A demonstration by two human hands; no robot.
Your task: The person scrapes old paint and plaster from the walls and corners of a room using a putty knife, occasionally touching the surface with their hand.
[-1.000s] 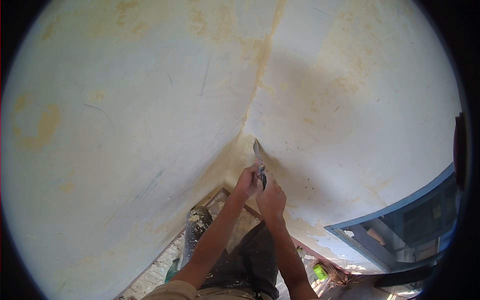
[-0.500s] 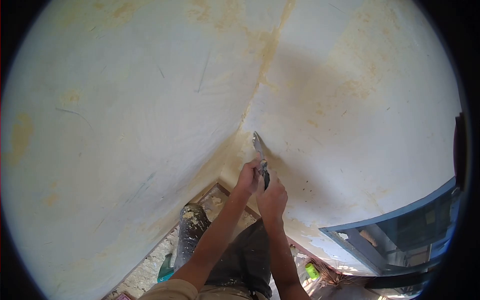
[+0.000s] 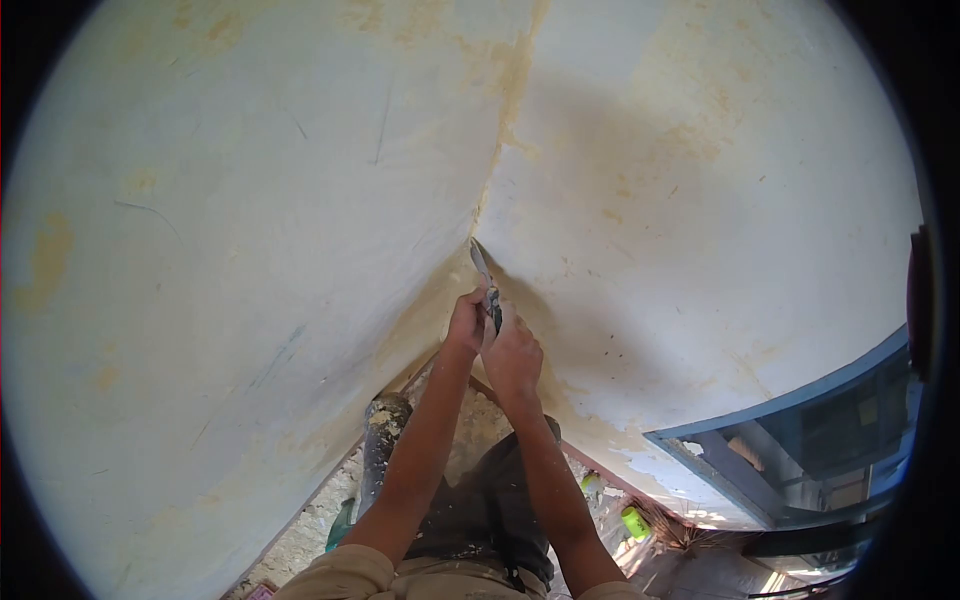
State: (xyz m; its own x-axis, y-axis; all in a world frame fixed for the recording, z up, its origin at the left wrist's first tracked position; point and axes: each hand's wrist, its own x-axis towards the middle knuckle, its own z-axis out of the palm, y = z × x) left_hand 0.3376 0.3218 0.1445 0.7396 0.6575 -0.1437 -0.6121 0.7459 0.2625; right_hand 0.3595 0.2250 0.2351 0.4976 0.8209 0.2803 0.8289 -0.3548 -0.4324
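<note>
In the head view my right hand (image 3: 513,360) is closed around the dark handle of a putty knife (image 3: 481,264). My left hand (image 3: 466,320) sits just beside it, its fingers closed at the knife's neck. The metal blade points up, its tip at the inside corner where two white walls meet. A rough, yellowish seam (image 3: 512,95) runs up that corner above the blade. Bare tan patches show below the blade, on both sides of the corner.
At the right is a blue-framed window (image 3: 770,470). Below, a bright green container (image 3: 634,523) stands near dry bristles (image 3: 672,535). A teal object (image 3: 340,525) lies on the debris-strewn floor at the left. My legs in dark, paint-spotted trousers (image 3: 465,510) are close to the corner.
Both hands and the putty knife have moved left and up, bringing the blade tip from the right wall to the corner seam. The camera view has shifted slightly.
</note>
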